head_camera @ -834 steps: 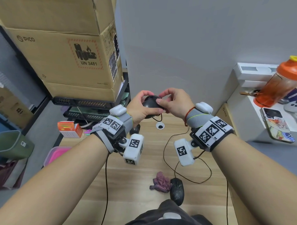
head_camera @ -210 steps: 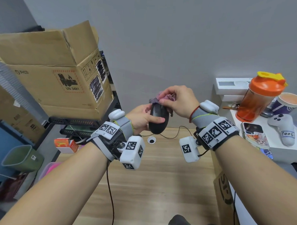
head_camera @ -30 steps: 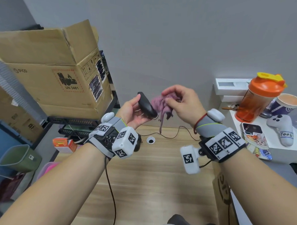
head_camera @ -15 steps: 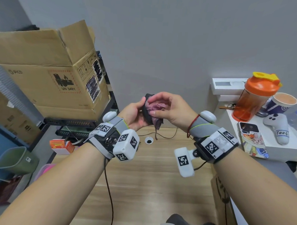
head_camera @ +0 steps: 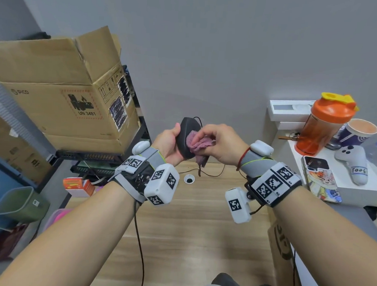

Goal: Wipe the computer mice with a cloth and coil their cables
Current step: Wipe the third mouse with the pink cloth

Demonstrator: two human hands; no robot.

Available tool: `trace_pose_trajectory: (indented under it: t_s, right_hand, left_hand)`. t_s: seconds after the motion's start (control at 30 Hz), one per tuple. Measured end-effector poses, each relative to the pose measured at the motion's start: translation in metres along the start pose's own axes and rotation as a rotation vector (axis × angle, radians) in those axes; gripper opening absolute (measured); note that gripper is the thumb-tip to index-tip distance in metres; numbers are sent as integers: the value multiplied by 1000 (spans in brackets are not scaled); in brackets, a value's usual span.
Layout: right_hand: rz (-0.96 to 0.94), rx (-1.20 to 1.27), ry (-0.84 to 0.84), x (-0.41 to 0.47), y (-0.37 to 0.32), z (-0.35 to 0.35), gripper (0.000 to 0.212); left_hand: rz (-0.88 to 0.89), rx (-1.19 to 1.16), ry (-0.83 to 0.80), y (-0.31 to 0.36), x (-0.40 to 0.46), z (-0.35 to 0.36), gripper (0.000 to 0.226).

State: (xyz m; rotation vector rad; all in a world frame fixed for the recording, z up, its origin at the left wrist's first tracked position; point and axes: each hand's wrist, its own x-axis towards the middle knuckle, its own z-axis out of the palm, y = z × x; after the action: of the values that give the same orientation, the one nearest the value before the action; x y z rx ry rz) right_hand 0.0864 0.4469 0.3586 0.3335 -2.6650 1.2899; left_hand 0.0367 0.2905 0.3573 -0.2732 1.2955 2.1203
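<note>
A black computer mouse (head_camera: 187, 130) is held up on end above the wooden desk (head_camera: 193, 233), gripped from the left by my left hand (head_camera: 169, 145). My right hand (head_camera: 220, 143) holds a bunched purple cloth (head_camera: 197, 144) and presses it against the mouse's right side. A corner of the cloth hangs down below the hands. The mouse's thin black cable (head_camera: 212, 174) leaves its top and trails down onto the desk behind my hands. A second mouse is not in view.
A large cardboard box (head_camera: 63, 91) sits on a rack at the left, with a green bin (head_camera: 18, 203) below. A side table at the right holds an orange shaker bottle (head_camera: 325, 124), a paper cup (head_camera: 360, 132), a phone (head_camera: 321, 179) and a white controller (head_camera: 352, 163). A cable grommet (head_camera: 189, 178) pierces the desk.
My right hand has brought the cloth from beside the mouse onto it. My left hand has turned the mouse more upright. Both hands stay raised above the desk.
</note>
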Motion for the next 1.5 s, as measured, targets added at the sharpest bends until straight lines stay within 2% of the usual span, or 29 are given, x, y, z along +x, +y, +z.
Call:
trace_pose_trajectory:
  t_s: [0.07, 0.13, 0.3, 0.4, 0.57, 0.63, 0.7, 0.8, 0.87, 1.0, 1.1, 1.17, 1.23, 1.4, 1.5]
  right_hand:
    - [43, -46, 139, 4, 3, -5, 16]
    - [38, -84, 196, 4, 4, -8, 15]
    - [-110, -33, -86, -7, -10, 4, 25]
    - [-31, -23, -158, -6, -5, -4, 29]
    - [30, -148, 134, 0, 2, -12, 30]
    - [-13, -100, 70, -3, -4, -7, 36]
    - [-82, -63, -76, -9, -12, 0, 38]
    - [-76, 15, -211, -12, -15, 2, 28]
    - [0, 70, -136, -10, -13, -1, 26]
    - [73, -11, 192, -1, -7, -10, 23]
    - [50, -20, 241, 3, -13, -7, 33]
    - [12, -31, 224, 1, -19, -2, 38]
    - [-39, -28, 189, -3, -20, 0, 33]
    - [-187, -42, 41, -12, -24, 8, 19]
    - [-228, -127, -134, -16, -26, 10, 16]
  left_hand:
    - [2, 10, -14, -2, -2, 4, 54]
    - [-2, 17, -19, -4, -2, 8, 54]
    - [-13, -11, 15, 1, -3, 8, 59]
    - [-24, -12, 20, 1, -4, 5, 58]
    - [10, -17, 25, 1, -8, 7, 55]
    - [7, -20, 25, 2, -7, 9, 56]
    - [14, -37, 22, 3, -6, 8, 56]
    - [47, -45, 33, 7, -2, 4, 55]
    - [55, -39, 23, 8, 1, 0, 56]
    - [46, 57, -24, 7, 0, -2, 49]
    - [59, 98, -76, 3, 0, 1, 42]
    - [63, 93, -105, 5, 0, 0, 40]
    - [56, 100, -107, 7, 0, -1, 41]
    - [49, 49, -3, 7, 1, -1, 45]
    - [74, -9, 74, 5, 3, -2, 42]
